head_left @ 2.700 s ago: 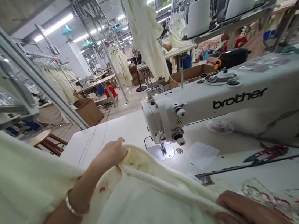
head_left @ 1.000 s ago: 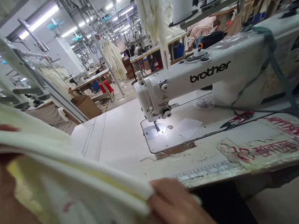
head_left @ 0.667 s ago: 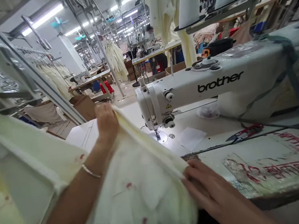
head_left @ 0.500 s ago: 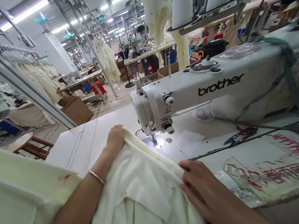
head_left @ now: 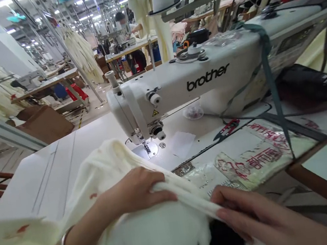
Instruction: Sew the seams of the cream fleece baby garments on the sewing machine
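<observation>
Cream fabric with small reddish marks drapes over the near edge of the white sewing table. My left hand, with a silver bangle at the wrist, is closed around a folded edge of it, thumb below and fingers on top. To the right, my right hand pinches the same edge, which runs fairly straight between the hands. Beyond the fabric stands a white sewing machine; its lit needle and presser foot are just past the cloth, apart from both hands.
Red-handled snips, a white paper scrap and a clear round dish lie on the table. Printed plastic covers the front edge. A dark bag sits at right. A cardboard box and a distant person are behind.
My left hand has moved from the fabric's far corner toward me and right, nearer my right hand. The fabric has shifted with the hands. The view has turned right.
</observation>
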The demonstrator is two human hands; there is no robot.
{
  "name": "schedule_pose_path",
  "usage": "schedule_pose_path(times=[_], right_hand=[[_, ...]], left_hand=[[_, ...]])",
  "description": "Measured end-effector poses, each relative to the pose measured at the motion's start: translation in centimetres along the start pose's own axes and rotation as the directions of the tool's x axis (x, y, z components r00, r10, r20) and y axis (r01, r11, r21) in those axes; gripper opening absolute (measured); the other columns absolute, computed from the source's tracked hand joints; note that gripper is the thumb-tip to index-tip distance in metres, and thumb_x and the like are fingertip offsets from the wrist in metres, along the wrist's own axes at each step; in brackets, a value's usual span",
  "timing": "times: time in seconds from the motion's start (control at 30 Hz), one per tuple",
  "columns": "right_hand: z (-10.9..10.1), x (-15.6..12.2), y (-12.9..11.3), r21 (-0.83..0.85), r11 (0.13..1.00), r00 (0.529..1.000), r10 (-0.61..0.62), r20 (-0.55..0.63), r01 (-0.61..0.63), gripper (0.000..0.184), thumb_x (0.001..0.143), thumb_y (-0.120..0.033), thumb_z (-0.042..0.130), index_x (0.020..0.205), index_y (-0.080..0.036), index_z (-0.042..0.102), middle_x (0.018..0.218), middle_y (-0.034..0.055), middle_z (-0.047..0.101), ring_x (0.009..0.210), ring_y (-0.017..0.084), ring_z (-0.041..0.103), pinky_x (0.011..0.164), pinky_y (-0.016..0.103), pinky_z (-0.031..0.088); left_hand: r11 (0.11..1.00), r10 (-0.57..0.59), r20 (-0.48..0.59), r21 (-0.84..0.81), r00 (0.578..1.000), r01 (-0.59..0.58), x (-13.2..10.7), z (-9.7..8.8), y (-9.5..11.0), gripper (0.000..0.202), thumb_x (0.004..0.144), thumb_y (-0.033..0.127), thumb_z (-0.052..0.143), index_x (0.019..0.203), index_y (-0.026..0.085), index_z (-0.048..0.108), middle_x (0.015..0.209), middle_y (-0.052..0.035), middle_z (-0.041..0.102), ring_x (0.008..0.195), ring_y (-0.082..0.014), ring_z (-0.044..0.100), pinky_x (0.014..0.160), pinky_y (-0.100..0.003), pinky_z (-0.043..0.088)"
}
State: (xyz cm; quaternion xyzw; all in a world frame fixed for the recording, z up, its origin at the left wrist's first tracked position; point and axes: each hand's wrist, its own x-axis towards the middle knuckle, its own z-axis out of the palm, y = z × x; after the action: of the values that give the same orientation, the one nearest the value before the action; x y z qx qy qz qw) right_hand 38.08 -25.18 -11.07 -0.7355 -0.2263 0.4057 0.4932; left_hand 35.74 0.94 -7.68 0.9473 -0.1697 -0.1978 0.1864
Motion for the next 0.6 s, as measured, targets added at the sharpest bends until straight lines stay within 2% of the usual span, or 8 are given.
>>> schedule_pose_path(times=[0.07,0.13,0.27,0.33,0.4,0.47,0.53,0.6], right_hand=[[-0.6,0.1,0.1,0.041,0.999,1.000,0.024,0.013,-0.025,0.039,0.088,-0.059,0.041,0.089,-0.022,0.052,0.057,-0.0045,0.041,0.049,0.012,0.038,0.048,0.021,0.036],[-1.2,0.2,-0.1,-0.008,1.000,1.000,0.018,-0.018,-0.019,0.037,0.091,-0.056,0.037,0.091,-0.022,0.052,0.052,-0.0062,0.035,0.045,0.012,0.033,0.044,0.022,0.031],[-1.2,1.7,-0.3,-0.345,0.936,0.976,-0.132,-0.172,0.066,0.017,0.093,-0.034,0.041,0.087,-0.022,0.051,0.071,-0.0008,0.055,0.067,0.017,0.053,0.061,0.026,0.038],[-0.6,2.9,-0.2,-0.504,0.863,0.971,-0.140,-0.196,0.022,0.003,0.088,-0.021,0.049,0.085,-0.020,0.050,0.081,0.0008,0.060,0.078,0.019,0.057,0.066,0.028,0.037],[0.2,3.8,-0.3,-0.637,0.771,0.970,-0.141,-0.199,-0.019,0.010,0.082,-0.011,0.054,0.081,-0.019,0.049,0.082,0.0009,0.060,0.076,0.019,0.058,0.063,0.027,0.036],[0.8,4.2,-0.5,-0.755,0.655,0.956,-0.226,-0.190,0.005,0.017,0.075,-0.004,0.056,0.078,-0.019,0.048,0.082,0.0013,0.058,0.072,0.019,0.058,0.056,0.026,0.034],[1.0,4.3,-0.4,-0.852,0.521,0.893,-0.403,-0.199,0.045,0.021,0.071,-0.001,0.054,0.076,-0.019,0.046,0.084,0.0026,0.056,0.071,0.019,0.056,0.052,0.025,0.033],[0.5,4.2,-0.1,-0.904,0.427,0.811,-0.535,-0.236,0.019,0.023,0.069,0.001,0.052,0.078,-0.020,0.046,0.083,0.0037,0.054,0.074,0.021,0.056,0.051,0.025,0.035]], left_hand=[[1.000,-0.007,-0.036,-0.028,0.999,0.006,0.8,0.2,-0.5,0.044,0.084,0.057,0.047,0.084,0.016,0.061,0.073,-0.0023,0.063,0.068,-0.0137,0.056,0.064,-0.025,0.037],[0.997,0.020,-0.070,-0.070,0.997,-0.025,1.1,-0.1,-0.4,0.041,0.084,0.055,0.049,0.085,0.017,0.062,0.073,-0.0012,0.062,0.067,-0.0121,0.054,0.064,-0.024,0.037],[0.999,0.036,-0.184,-0.024,0.982,-0.041,1.6,0.0,-0.4,0.032,0.082,0.049,0.055,0.094,0.019,0.061,0.092,-0.0040,0.059,0.077,-0.0139,0.054,0.069,-0.025,0.040],[0.999,0.028,-0.189,0.039,0.982,-0.021,1.9,0.5,-0.7,0.032,0.077,0.044,0.063,0.099,0.020,0.059,0.100,-0.0058,0.056,0.086,-0.0174,0.053,0.073,-0.028,0.042],[0.997,0.026,-0.157,0.070,0.987,-0.015,2.0,0.8,-1.1,0.024,0.078,0.035,0.062,0.095,0.020,0.057,0.098,-0.0052,0.055,0.089,-0.0187,0.052,0.073,-0.029,0.042],[0.997,0.023,-0.151,0.072,0.988,-0.012,1.8,0.8,-1.2,0.012,0.082,0.026,0.055,0.092,0.020,0.054,0.095,-0.0039,0.054,0.088,-0.0175,0.051,0.071,-0.028,0.041],[0.998,0.013,-0.164,0.059,0.986,-0.003,1.4,0.5,-1.1,0.012,0.083,0.027,0.053,0.094,0.021,0.052,0.097,-0.0033,0.054,0.087,-0.0171,0.051,0.071,-0.028,0.042],[1.000,0.010,-0.158,0.019,0.987,-0.007,1.1,0.3,-1.1,0.020,0.082,0.034,0.057,0.097,0.022,0.052,0.100,-0.0035,0.053,0.088,-0.0170,0.051,0.074,-0.029,0.043]])
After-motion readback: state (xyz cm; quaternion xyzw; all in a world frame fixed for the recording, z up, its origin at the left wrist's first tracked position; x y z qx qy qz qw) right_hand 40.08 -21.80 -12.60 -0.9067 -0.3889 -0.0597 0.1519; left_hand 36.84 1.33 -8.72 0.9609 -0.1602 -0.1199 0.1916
